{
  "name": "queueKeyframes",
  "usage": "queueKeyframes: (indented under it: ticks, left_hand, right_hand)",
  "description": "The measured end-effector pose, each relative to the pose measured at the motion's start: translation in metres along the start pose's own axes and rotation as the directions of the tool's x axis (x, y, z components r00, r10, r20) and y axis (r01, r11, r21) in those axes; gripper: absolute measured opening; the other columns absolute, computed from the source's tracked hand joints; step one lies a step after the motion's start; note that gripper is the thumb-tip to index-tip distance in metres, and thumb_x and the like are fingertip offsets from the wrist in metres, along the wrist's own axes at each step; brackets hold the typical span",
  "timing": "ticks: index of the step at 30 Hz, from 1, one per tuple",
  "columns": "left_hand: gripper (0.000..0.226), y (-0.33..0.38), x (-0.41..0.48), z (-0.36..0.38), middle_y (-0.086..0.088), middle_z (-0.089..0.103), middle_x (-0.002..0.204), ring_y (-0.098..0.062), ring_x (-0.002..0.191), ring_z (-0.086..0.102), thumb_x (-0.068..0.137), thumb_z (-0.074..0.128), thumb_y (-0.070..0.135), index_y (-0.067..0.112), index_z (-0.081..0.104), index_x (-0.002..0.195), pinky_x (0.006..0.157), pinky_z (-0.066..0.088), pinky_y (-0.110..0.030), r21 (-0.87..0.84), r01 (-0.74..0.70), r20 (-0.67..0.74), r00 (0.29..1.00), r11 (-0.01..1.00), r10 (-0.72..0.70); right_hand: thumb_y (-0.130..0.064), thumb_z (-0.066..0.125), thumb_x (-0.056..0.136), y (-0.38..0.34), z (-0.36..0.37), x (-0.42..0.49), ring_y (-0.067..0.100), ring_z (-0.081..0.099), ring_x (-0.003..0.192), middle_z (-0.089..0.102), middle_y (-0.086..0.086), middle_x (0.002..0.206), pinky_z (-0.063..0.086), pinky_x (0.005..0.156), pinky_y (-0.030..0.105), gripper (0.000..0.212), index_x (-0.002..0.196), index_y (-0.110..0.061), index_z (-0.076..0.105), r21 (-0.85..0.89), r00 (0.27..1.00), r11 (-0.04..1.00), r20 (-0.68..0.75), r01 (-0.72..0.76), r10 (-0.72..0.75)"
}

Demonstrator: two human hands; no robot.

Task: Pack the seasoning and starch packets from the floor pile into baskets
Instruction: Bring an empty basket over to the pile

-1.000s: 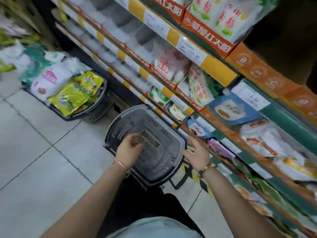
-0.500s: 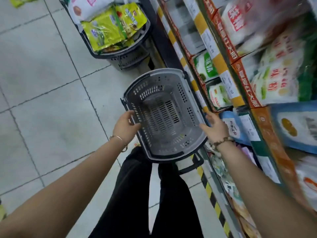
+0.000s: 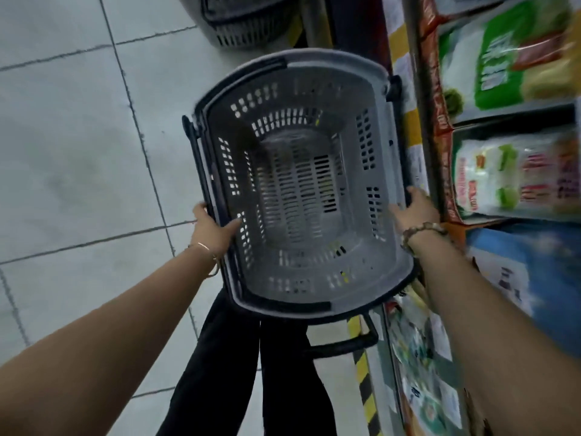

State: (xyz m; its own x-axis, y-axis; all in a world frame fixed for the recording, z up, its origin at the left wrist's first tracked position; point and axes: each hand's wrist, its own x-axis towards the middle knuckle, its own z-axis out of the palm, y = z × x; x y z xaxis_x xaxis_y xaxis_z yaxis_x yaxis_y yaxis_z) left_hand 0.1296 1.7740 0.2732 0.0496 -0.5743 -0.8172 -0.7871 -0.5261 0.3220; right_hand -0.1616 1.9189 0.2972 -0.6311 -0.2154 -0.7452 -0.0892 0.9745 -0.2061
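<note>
Your left hand [image 3: 210, 229] curls round the left rim of the one grey basket [image 3: 390, 265] you hold over the tiled floor [image 3: 78, 152], your right hand [image 3: 415, 212] clasps its right rim, a second basket [image 3: 248, 29] sits ahead, and shelves [image 3: 438, 121] line your right.

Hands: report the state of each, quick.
Left hand: grips the grey basket by its left rim.
Right hand: grips the same basket by its right rim.
</note>
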Motion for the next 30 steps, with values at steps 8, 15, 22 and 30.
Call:
queueKeyframes:
  ticks: [8, 15, 22, 30]
  left_hand:
    - [0.044, -0.001, 0.032, 0.003, -0.012, 0.060, 0.104, -0.033, 0.096, 0.061, 0.079, 0.070, 0.004, 0.008, 0.045, 0.114, 0.087, 0.052, -0.049, -0.248, 0.108, -0.138, 0.980, 0.963, -0.145]
    - [0.035, 0.015, -0.047, -0.072, -0.003, 0.058, 0.101, -0.019, 0.082, 0.058, 0.086, 0.061, -0.001, 0.006, 0.048, 0.118, 0.064, 0.048, -0.021, -0.331, -0.079, -0.192, 0.981, 0.940, 0.015]
    - [0.029, 0.026, -0.154, -0.195, -0.008, 0.063, 0.102, -0.024, 0.088, 0.061, 0.082, 0.069, 0.012, 0.011, 0.058, 0.108, 0.075, 0.051, -0.028, -0.312, -0.277, -0.343, 0.925, 0.909, 0.164]
    - [0.048, 0.028, -0.258, -0.327, -0.022, 0.066, 0.101, -0.036, 0.096, 0.061, 0.081, 0.063, 0.047, 0.004, 0.064, 0.101, 0.084, 0.048, -0.041, -0.234, -0.392, -0.614, 0.769, 0.890, 0.177]
  right_hand:
    - [-0.034, 0.053, 0.094, -0.008, 0.016, 0.025, 0.032, 0.038, 0.132, 0.034, 0.012, 0.149, 0.033, 0.105, 0.039, 0.062, 0.145, -0.010, 0.027, 0.151, 0.991, 0.982, -0.052, -0.112, 0.122]
    - [-0.035, 0.052, 0.094, -0.027, -0.006, -0.069, 0.028, 0.036, 0.134, 0.037, 0.013, 0.147, 0.030, 0.106, 0.033, 0.060, 0.142, -0.005, 0.034, 0.235, 0.983, 0.972, -0.178, -0.004, 0.047]
    - [-0.043, 0.042, 0.097, -0.081, -0.065, -0.208, 0.029, 0.055, 0.101, 0.059, 0.018, 0.110, 0.039, 0.078, 0.033, 0.051, 0.113, 0.003, 0.057, 0.276, 0.971, 0.955, -0.235, 0.113, -0.047]
    - [-0.046, 0.032, 0.099, -0.158, -0.111, -0.328, 0.032, 0.050, 0.117, 0.053, 0.019, 0.131, 0.037, 0.090, 0.032, 0.055, 0.127, -0.004, 0.055, 0.237, 0.942, 0.921, -0.209, 0.310, -0.263]
